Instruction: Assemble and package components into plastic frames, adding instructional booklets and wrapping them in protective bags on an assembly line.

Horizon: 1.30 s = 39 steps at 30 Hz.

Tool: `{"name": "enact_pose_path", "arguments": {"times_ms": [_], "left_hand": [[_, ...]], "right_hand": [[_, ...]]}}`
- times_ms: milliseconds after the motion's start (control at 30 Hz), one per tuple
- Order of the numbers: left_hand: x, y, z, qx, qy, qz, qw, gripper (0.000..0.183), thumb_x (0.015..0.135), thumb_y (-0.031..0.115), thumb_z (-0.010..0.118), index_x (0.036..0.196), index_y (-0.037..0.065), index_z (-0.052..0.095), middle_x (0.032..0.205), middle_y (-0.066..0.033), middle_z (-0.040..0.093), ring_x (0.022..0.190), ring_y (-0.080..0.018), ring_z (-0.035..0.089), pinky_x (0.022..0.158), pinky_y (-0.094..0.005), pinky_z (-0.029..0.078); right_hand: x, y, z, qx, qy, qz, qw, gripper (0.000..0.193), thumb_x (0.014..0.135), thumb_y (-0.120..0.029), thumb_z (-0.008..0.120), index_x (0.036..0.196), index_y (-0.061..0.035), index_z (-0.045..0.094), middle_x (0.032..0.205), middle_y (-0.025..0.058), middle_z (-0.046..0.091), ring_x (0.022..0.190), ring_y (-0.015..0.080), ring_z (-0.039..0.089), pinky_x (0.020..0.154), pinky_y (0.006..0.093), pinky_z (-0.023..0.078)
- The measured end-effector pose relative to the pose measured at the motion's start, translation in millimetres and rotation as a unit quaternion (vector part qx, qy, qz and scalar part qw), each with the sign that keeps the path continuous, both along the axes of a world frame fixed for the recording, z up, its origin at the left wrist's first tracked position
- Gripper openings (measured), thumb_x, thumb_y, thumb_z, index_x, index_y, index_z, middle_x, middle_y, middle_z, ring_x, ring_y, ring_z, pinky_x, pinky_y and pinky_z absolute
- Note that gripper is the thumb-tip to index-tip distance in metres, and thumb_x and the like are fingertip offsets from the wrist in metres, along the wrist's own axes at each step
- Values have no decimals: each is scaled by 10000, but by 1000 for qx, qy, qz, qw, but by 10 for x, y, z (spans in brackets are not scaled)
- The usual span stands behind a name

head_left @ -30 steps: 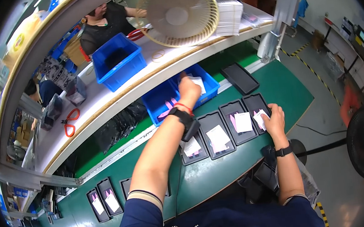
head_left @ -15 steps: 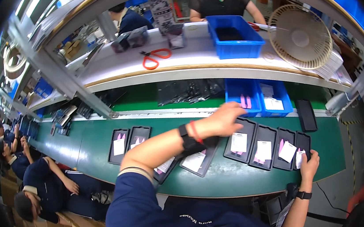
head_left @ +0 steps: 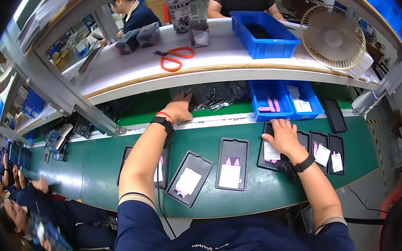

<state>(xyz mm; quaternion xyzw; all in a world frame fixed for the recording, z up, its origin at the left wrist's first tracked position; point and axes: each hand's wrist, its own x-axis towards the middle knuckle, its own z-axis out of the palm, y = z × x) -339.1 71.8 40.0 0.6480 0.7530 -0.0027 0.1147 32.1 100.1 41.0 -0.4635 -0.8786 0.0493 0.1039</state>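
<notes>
My left hand (head_left: 178, 108) reaches onto the green lower shelf, fingers outstretched at the left edge of a pile of dark items in clear plastic bags (head_left: 217, 96). No held item shows in it. Over the upper part of a black tray (head_left: 269, 163) rests my right hand (head_left: 283, 136), its fingers spread; it partly hides this tray and the one beside it. White slips and pink pieces lie in the trays. Nearer the middle are another black tray (head_left: 232, 164) and a tilted tray (head_left: 190, 178). My left forearm partly covers more trays.
Behind the trays stand a blue bin with pink pieces (head_left: 272, 113) and a blue bin with white slips (head_left: 307, 110). The upper shelf holds orange-handled scissors (head_left: 174, 58), a blue crate (head_left: 266, 45) and a fan (head_left: 333, 38). Co-workers sit at left and opposite.
My left hand has moved left from beside the blue bins to the bagged pile. My right hand has shifted left from the rightmost tray to one below the bins.
</notes>
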Motion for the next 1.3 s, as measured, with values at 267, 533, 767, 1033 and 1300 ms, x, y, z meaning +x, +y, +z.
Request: {"name": "enact_pose_path", "arguments": {"times_ms": [267,533,767,1033,1300], "left_hand": [[-279,-114,-100,140,28,-67,988,434,753,-19,464,1182,20,515,1142,-203,564,1034,-349,556,863,-397,464],[-301,-1301,624,250,44,-158,954,505,687,-82,500,1169,59,557,1173,-146,584,1106,-310,546,886,-396,460],[-632,-2678,329,199,169,-100,960,530,672,-58,529,1179,94,557,1221,-94,553,1180,-286,476,909,-425,417],[-396,-3197,-67,37,43,-9,998,895,773,654,514,1405,66,276,1466,-164,246,1355,-361,211,1043,-574,219],[-15,-3121,-161,-38,13,177,983,1011,773,662,511,1422,-20,141,1492,-223,71,1381,-395,51,1041,-615,153]], "right_hand": [[-113,-427,0,-48,-18,70,996,588,766,-350,676,1217,-33,470,1163,185,486,1113,363,436,936,529,334],[-1432,-181,349,57,70,332,939,497,677,-6,606,1160,4,490,1128,189,506,1102,346,466,932,430,378],[-2510,361,149,-24,-150,286,946,828,643,-52,608,1403,-109,286,1483,164,195,1388,303,144,1104,493,184],[-2565,402,9,77,-141,354,921,544,708,6,526,1247,-65,507,1286,174,474,1227,310,421,986,418,382],[-2501,-1168,149,234,89,468,848,171,676,-94,566,805,17,578,745,130,577,699,253,576,595,363,463]]}}
